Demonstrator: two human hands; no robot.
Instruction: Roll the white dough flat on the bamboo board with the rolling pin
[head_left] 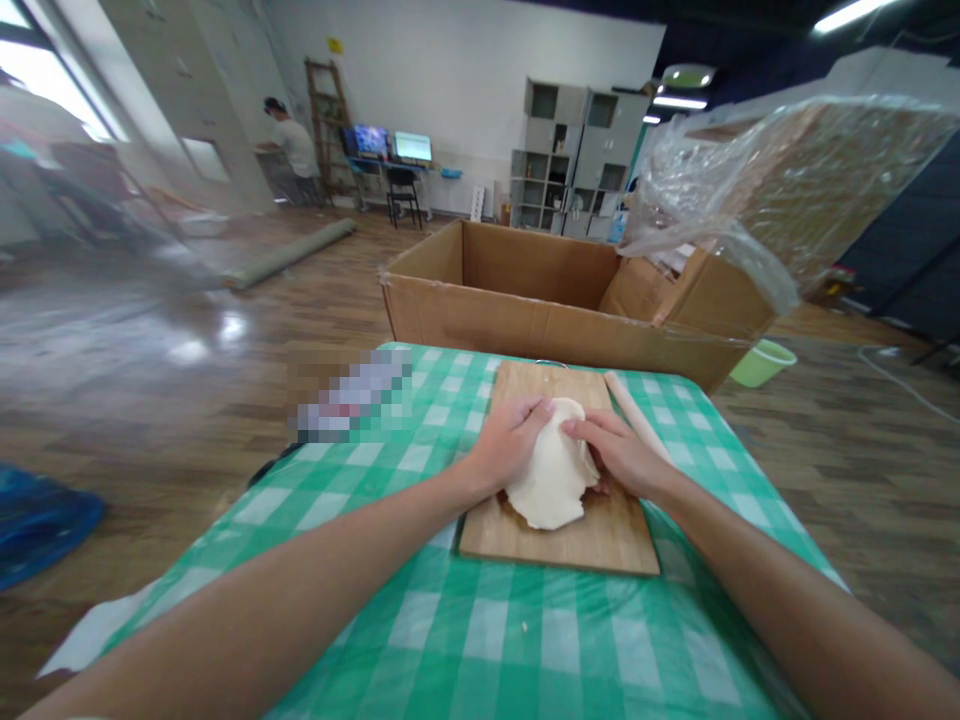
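A crumpled, glossy blue plastic piece point(45, 525) lies on the wood-grained floor point(337, 310), near a long grey-green roll point(292, 253). The worktop point(420, 610) is smooth, with a green-and-white check and a slight sheen. The left hand point(506, 445) is curled nearly closed along the left edge of a dough sheet point(555, 480), thumb near its upper rim. The dough, pale, matte and soft-looking, is a lopsided oval with an uneven, nicked lower edge, held between the hands over a rectangular board point(525, 552) of light, grained wood. The right hand point(619, 450) pinches its right side, partly closed, thumb flat on the near face. Just beyond, a slim pale rod point(634, 415) lies slantwise. Behind stands a brown cardboard box point(510, 312) with shiny clear wrap point(862, 140) at its right, and a light-green bucket point(761, 365) farther right.

The blue plastic is cut off by the left edge; above it, the scene smears into blur. A pixelated patch point(352, 395) masks whatever lies at the worktop's far-left corner. The left fingertips are hidden, as are most right fingers behind the dough; whether its lower edge touches the board cannot be told. The right forearm point(780, 590) covers the rod's near end.
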